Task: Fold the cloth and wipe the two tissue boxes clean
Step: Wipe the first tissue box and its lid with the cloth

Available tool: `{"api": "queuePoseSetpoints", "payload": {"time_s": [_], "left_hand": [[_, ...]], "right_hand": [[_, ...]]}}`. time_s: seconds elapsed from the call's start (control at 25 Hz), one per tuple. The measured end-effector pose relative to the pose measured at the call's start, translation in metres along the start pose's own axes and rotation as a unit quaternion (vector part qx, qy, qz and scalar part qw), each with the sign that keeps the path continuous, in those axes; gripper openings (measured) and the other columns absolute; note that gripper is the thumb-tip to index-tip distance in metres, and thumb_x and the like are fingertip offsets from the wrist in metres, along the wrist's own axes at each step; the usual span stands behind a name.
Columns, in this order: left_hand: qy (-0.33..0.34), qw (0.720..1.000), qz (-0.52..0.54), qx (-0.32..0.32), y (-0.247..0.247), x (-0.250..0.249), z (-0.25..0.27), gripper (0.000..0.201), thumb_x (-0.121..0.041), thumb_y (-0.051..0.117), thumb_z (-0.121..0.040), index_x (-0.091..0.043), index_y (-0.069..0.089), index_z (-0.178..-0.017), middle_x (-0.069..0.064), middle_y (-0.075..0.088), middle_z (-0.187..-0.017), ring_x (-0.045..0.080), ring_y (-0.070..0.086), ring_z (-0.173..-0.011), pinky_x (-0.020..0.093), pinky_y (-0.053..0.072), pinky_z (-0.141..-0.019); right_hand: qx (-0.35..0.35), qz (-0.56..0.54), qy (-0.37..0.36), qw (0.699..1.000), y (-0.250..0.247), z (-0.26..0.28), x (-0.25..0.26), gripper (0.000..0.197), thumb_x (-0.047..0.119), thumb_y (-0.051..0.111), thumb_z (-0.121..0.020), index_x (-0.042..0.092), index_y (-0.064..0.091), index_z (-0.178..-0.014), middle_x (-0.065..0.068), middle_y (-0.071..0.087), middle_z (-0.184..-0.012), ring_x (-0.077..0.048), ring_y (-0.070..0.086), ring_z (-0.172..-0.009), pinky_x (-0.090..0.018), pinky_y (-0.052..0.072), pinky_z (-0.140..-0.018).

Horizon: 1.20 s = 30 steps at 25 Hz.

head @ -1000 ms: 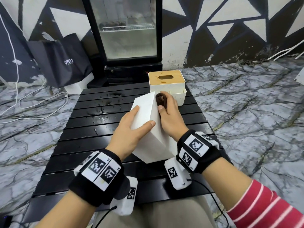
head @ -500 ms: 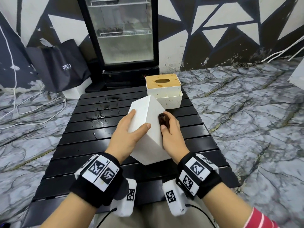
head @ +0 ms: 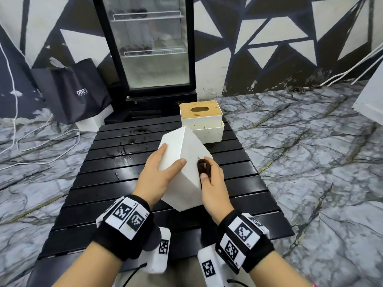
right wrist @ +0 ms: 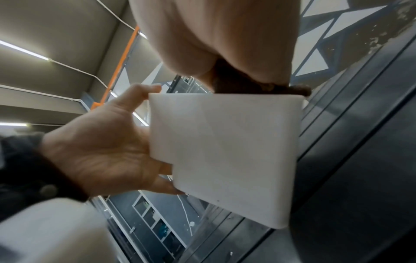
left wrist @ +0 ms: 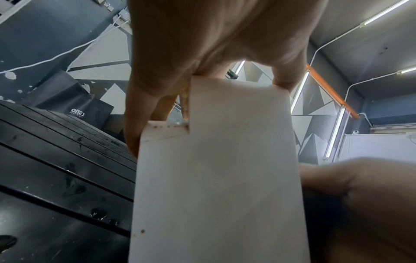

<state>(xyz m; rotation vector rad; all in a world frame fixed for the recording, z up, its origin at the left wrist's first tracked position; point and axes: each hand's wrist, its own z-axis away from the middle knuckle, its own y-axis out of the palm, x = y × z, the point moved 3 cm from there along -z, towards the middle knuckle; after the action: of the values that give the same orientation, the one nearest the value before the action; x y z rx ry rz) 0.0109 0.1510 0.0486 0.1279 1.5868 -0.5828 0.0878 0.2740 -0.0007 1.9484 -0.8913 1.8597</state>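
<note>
A plain white tissue box (head: pixel 184 160) is tilted up on one corner above the black slatted table (head: pixel 116 183). My left hand (head: pixel 163 164) grips its left side, thumb across the near face, fingers behind; the same box (left wrist: pixel 220 169) fills the left wrist view under my left hand (left wrist: pixel 202 76). My right hand (head: pixel 209 179) holds a bunched dark brown cloth (head: pixel 204 167) and presses it on the box's right face. In the right wrist view the cloth (right wrist: pixel 258 85) sits on the top edge of the box (right wrist: pixel 225 151). A second white tissue box with a wooden lid (head: pixel 200 113) stands behind.
A glass-door fridge (head: pixel 149 48) stands against the patterned wall behind the table. A dark bag (head: pixel 72 90) and white cables (head: pixel 41 146) lie on the marble floor at the left. Wet smears mark the table slats (head: pixel 124 150) left of the held box.
My right hand with the cloth has slid down the box's right face toward me. The left hand keeps the same hold on the tilted box.
</note>
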Motion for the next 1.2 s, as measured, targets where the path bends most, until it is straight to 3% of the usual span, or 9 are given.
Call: {"api": "queuePoseSetpoints", "payload": {"time_s": [0.2,0.32,0.56,0.76,0.92,1.2], "left_hand": [[-0.002,1.000,-0.016,0.008,0.003,-0.003,0.002,0.101,-0.067,0.064,-0.052,-0.035,0.033,-0.143,-0.013,0.035,-0.145,0.012,0.041,-0.128,0.036,0.036,-0.108],[-0.007,1.000,-0.013,0.012,0.003,-0.004,0.003,0.103,-0.069,0.063,-0.049,-0.037,0.032,-0.142,-0.013,0.036,-0.145,0.013,0.043,-0.127,0.039,0.037,-0.108],[-0.009,1.000,-0.012,0.013,-0.001,-0.002,0.002,0.094,-0.061,0.063,-0.059,-0.035,0.031,-0.143,-0.011,0.036,-0.145,0.014,0.042,-0.128,0.039,0.036,-0.109],[-0.012,1.000,-0.015,0.006,-0.001,-0.001,0.002,0.104,-0.070,0.061,-0.050,-0.035,0.031,-0.143,-0.012,0.034,-0.146,0.013,0.041,-0.128,0.038,0.036,-0.109],[0.008,0.999,-0.050,0.014,0.007,-0.007,0.002,0.086,-0.056,0.067,-0.072,-0.030,0.029,-0.145,-0.012,0.029,-0.149,0.009,0.036,-0.130,0.027,0.032,-0.102],[0.021,0.997,-0.077,0.018,0.010,-0.009,0.002,0.090,-0.057,0.061,-0.065,-0.029,0.030,-0.145,-0.010,0.031,-0.148,0.005,0.036,-0.125,0.024,0.029,-0.098]], "right_hand": [[-0.008,-0.018,0.012,1.000,-0.005,0.010,0.001,0.043,0.006,0.038,-0.094,0.023,0.036,-0.133,0.002,0.037,-0.130,-0.013,0.036,-0.125,-0.026,0.025,-0.107],[-0.023,-0.026,0.040,0.999,-0.003,0.014,0.004,0.043,0.006,0.038,-0.093,0.022,0.036,-0.133,-0.001,0.036,-0.133,-0.015,0.035,-0.126,-0.031,0.025,-0.109],[0.016,-0.037,-0.036,0.999,0.007,0.018,0.022,0.043,0.005,0.038,-0.093,0.025,0.038,-0.131,0.008,0.038,-0.127,-0.008,0.036,-0.124,-0.025,0.026,-0.108],[-0.005,-0.022,0.015,1.000,-0.001,0.018,0.009,0.042,0.005,0.038,-0.093,0.022,0.038,-0.131,0.003,0.038,-0.128,-0.013,0.037,-0.125,-0.025,0.026,-0.106],[0.002,-0.040,-0.025,0.999,0.006,0.015,0.024,0.043,0.007,0.038,-0.093,0.026,0.038,-0.131,0.007,0.038,-0.130,-0.009,0.037,-0.125,-0.030,0.028,-0.109],[0.011,-0.100,-0.049,0.994,0.005,0.021,0.030,0.044,0.005,0.038,-0.094,0.041,0.037,-0.118,0.012,0.039,-0.126,-0.004,0.038,-0.123,-0.033,0.031,-0.109]]}}
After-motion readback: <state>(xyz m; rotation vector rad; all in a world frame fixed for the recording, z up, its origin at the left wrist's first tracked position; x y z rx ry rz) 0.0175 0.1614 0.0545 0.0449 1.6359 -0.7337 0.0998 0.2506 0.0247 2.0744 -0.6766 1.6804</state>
